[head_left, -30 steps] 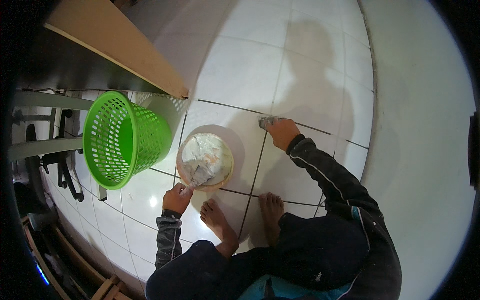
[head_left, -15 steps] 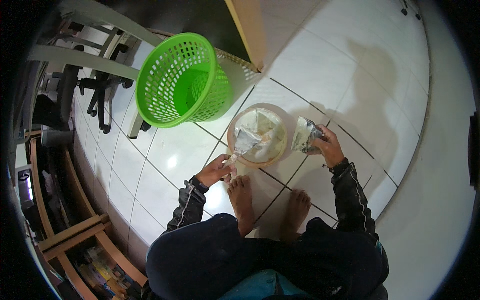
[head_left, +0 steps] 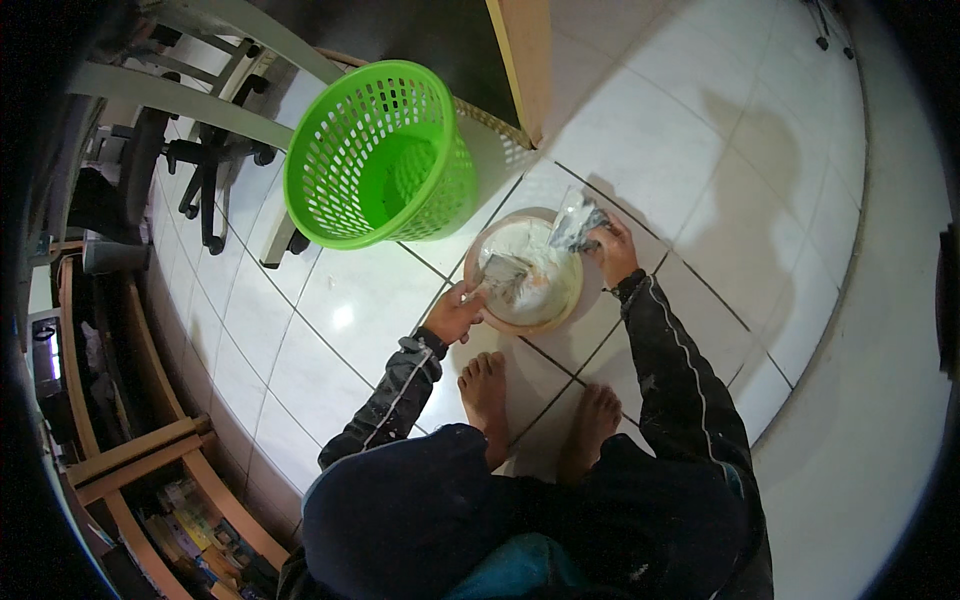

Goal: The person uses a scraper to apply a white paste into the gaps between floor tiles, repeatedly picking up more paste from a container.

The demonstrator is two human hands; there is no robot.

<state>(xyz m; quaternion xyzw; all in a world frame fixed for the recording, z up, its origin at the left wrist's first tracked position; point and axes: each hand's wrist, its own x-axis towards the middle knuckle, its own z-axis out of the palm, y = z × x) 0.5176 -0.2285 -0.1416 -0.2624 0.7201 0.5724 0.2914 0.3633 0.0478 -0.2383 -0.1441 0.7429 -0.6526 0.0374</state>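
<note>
A round, pale bowl (head_left: pixel 530 327) stands on the floor in front of my feet, with white paste (head_left: pixel 545 290) coating its inside. My left hand (head_left: pixel 455 313) is closed around the handle of a putty knife (head_left: pixel 503 271), whose smeared blade rests in the paste at the bowl's left side. At the bowl's upper right edge, my right hand (head_left: pixel 614 250) grips a flat, paste-covered scraper (head_left: pixel 574 222). Its wide end tilts up and away from me, over the rim. My fingers hide part of its grey grip.
A green perforated basket (head_left: pixel 465 180) stands just beyond the bowl to the left. Behind it are a dark panel with a wooden edge (head_left: pixel 517 70) and a wheeled chair base (head_left: pixel 208 180). Wooden shelving (head_left: pixel 140 465) lies at the lower left; a pale wall (head_left: pixel 880 330) runs along the right.
My right hand has brought the scraper left and up, from beside the bowl to its upper right rim. The putty knife's blade has gone lower into the paste.
</note>
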